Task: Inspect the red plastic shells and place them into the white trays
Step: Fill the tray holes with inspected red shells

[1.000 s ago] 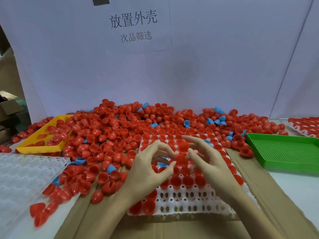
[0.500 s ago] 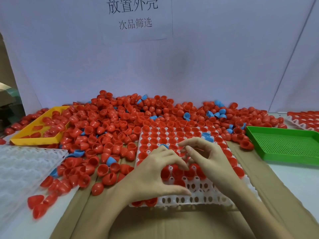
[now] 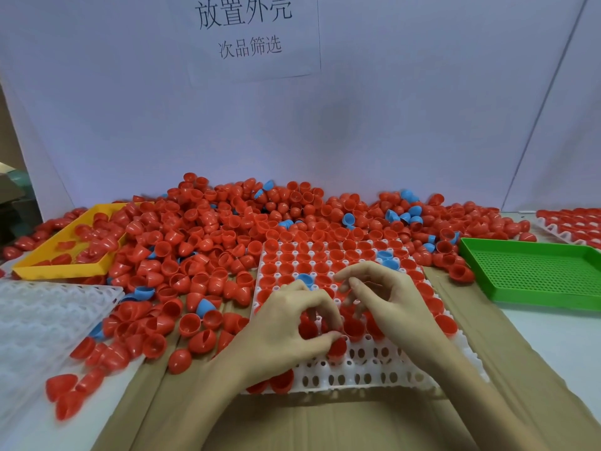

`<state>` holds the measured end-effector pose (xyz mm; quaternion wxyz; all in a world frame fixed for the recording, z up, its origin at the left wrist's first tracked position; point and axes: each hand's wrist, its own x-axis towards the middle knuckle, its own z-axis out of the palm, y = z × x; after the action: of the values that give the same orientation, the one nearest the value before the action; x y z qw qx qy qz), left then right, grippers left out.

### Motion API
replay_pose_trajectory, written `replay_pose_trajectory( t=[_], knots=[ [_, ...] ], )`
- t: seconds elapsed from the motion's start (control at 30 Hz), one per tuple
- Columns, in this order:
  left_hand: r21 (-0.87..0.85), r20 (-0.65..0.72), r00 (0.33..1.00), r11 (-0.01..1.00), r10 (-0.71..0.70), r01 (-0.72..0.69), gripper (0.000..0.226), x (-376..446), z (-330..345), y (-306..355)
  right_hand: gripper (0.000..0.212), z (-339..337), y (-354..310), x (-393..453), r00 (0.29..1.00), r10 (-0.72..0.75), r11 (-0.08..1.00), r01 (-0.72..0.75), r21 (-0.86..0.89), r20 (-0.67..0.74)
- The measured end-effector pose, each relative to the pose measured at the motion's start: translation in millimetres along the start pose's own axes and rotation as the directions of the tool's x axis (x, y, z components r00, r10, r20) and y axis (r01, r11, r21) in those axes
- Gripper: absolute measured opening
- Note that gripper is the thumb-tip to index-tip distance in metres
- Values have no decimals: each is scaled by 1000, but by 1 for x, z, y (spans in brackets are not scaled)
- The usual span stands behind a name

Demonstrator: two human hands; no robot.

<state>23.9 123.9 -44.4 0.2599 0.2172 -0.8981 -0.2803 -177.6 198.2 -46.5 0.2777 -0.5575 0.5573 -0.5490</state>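
Left hand (image 3: pixel 286 333), grip curled around a red shell (image 3: pixel 336 348) at the near rows of the white tray (image 3: pixel 383 375). Right hand (image 3: pixel 393 307) beside it above the tray, fingers bent; whether its grip holds anything cannot be told. Loose shells (image 3: pixel 201 242) heaped on the tabletop behind.

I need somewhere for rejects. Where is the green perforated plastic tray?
In the head view, the green perforated plastic tray lies at the right, beside the white plastic grid tray, with loose red plastic shells at its near-left corner.

table (image 3: pixel 562 333) bears cardboard (image 3: pixel 325 424), trays, loose shells.
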Motion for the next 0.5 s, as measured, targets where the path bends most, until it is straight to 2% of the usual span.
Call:
replay_pose_trajectory(
  t=[0.13,0.2,0.27,0.33,0.5],
  knots=[
    [-194,-180,983,981,-39,3,12,3,-11,1,22,-2,-2,0,1000,7,1000,-7,13,12],
    [-328,-247,965,945,-87,1,14,4,-15,2,22,-2,-7,-1,994,24,987,-40,156,104],
    [-422,-256,960,907,-113,-6,15,5,-17,3,25,-1,-11,-2,982,21,965,-70,252,189],
    [-470,-229,966,882,-123,1,15,4,-17,4,24,0,-13,-2,981,3,970,-49,239,192],
    [-446,-173,982,895,-69,-15,21,4,-11,5,20,0,-12,-3,983,-18,979,-20,205,183]
  ],
)
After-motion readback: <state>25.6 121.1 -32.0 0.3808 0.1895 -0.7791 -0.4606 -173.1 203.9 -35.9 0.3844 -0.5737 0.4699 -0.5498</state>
